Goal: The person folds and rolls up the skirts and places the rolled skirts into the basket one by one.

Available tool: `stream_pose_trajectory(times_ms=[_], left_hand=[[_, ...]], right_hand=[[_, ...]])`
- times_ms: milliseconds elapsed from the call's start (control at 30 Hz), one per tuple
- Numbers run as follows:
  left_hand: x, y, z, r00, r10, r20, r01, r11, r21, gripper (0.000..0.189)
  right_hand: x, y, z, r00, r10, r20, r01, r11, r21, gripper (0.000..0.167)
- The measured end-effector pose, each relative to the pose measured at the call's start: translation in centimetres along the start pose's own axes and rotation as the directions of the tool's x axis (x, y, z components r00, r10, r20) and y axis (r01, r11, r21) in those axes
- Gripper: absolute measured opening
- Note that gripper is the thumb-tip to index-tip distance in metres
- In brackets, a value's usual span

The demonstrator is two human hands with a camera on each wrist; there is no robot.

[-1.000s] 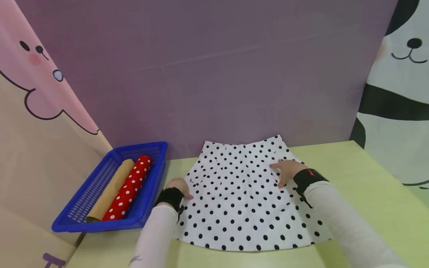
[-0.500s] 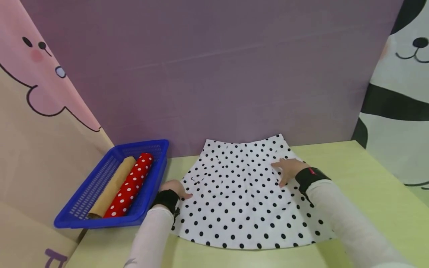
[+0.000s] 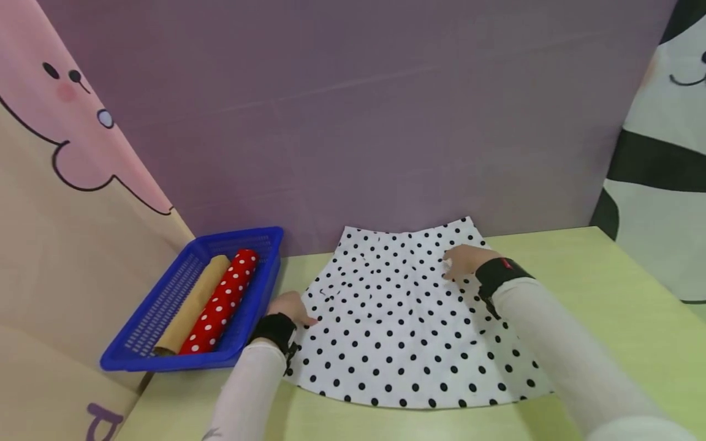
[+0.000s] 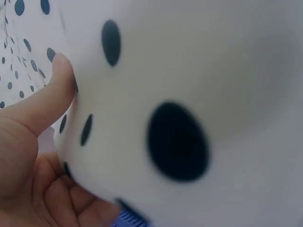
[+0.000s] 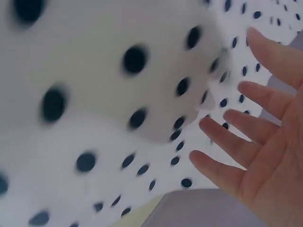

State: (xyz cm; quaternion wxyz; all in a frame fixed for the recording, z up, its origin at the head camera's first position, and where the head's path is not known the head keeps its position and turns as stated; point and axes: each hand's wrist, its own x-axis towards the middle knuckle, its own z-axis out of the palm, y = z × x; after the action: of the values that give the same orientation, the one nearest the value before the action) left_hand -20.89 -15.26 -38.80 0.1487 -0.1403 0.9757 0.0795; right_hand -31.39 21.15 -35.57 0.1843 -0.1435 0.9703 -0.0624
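A white skirt with black polka dots (image 3: 386,312) lies spread out, its narrow end at the back and its curved hem towards me. My left hand (image 3: 289,307) is at its left edge. In the left wrist view this hand (image 4: 21,146) pinches the edge, thumb on top and fingers curled underneath. Over the right side of the skirt is my right hand (image 3: 465,260). The right wrist view shows that hand (image 5: 270,142) with fingers spread and nothing between them, beside the dotted fabric.
A blue plastic basket (image 3: 124,362) stands left of the skirt, holding a tan roll (image 3: 193,306) and a red roll with white dots (image 3: 220,306). The pale yellow-green table (image 3: 601,294) extends to the right. A purple-grey curtain (image 3: 386,122) rises behind its back edge.
My right hand has moved a little left and farther back over the skirt. The left hand stays at the left edge. The whole view has shifted slightly.
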Motion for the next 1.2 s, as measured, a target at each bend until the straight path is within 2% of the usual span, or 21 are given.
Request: stream_pose_trajectory(times_ms=[133, 267, 333, 400, 500, 567, 700, 833, 867, 933, 1033, 1133, 1200], left_hand=[[0.4, -0.5, 0.1, 0.999, 0.023, -0.024, -0.022, 0.999, 0.026, 0.064], [0.7, -0.7, 0.4, 0.998, 0.037, -0.048, -0.035, 0.999, 0.028, 0.060], [0.7, -0.4, 0.6, 0.994, 0.087, -0.066, -0.084, 0.995, 0.048, 0.049], [0.4, 0.4, 0.5, 0.985, 0.150, -0.087, -0.144, 0.987, 0.077, 0.029], [-0.4, 1.9, 0.0, 0.961, 0.233, -0.146, -0.218, 0.969, 0.113, 0.005], [-1.2, 2.9, -0.7, 0.945, 0.263, -0.197, -0.242, 0.962, 0.125, 0.010], [-2.9, 5.0, -1.8, 0.898, 0.328, -0.294, -0.286, 0.942, 0.177, 0.021], [-4.4, 6.8, -2.2, 0.842, 0.397, -0.365, -0.311, 0.911, 0.272, 0.019], [-4.7, 7.2, -2.3, 0.828, 0.414, -0.378, -0.318, 0.902, 0.293, 0.018], [-5.2, 7.9, -2.3, 0.799, 0.453, -0.395, -0.344, 0.883, 0.318, 0.016], [-6.0, 8.7, -2.2, 0.774, 0.495, -0.396, -0.394, 0.865, 0.311, 0.017], [-6.8, 9.3, -2.3, 0.763, 0.515, -0.390, -0.448, 0.857, 0.256, 0.016], [-7.4, 9.5, -2.6, 0.778, 0.513, -0.362, -0.466, 0.859, 0.213, 0.011]], right_hand=[[0.5, -3.1, -0.4, 0.994, -0.074, -0.077, 0.079, 0.995, 0.062, 0.059], [1.2, -7.5, 0.0, 0.983, -0.160, -0.095, 0.169, 0.980, 0.104, 0.058], [1.5, -9.6, 0.3, 0.972, -0.217, -0.088, 0.227, 0.966, 0.122, 0.058], [1.7, -11.6, 0.6, 0.960, -0.269, -0.079, 0.278, 0.949, 0.149, 0.058], [1.7, -13.7, 0.6, 0.943, -0.328, -0.053, 0.331, 0.918, 0.217, 0.058], [1.8, -14.6, 0.5, 0.936, -0.351, -0.025, 0.344, 0.898, 0.275, 0.059], [2.1, -15.2, 0.4, 0.920, -0.391, 0.032, 0.350, 0.854, 0.385, 0.059], [2.7, -15.2, 0.2, 0.897, -0.441, 0.022, 0.381, 0.799, 0.466, 0.060], [2.8, -15.1, 0.1, 0.897, -0.442, 0.010, 0.386, 0.793, 0.472, 0.060], [3.1, -14.9, 0.0, 0.909, -0.415, -0.019, 0.380, 0.811, 0.445, 0.061], [3.4, -14.6, -0.1, 0.927, -0.365, -0.089, 0.371, 0.852, 0.371, 0.056], [3.5, -14.2, -0.4, 0.924, -0.335, -0.186, 0.379, 0.870, 0.315, 0.042], [3.4, -13.9, -0.7, 0.911, -0.328, -0.250, 0.395, 0.870, 0.296, 0.034]])
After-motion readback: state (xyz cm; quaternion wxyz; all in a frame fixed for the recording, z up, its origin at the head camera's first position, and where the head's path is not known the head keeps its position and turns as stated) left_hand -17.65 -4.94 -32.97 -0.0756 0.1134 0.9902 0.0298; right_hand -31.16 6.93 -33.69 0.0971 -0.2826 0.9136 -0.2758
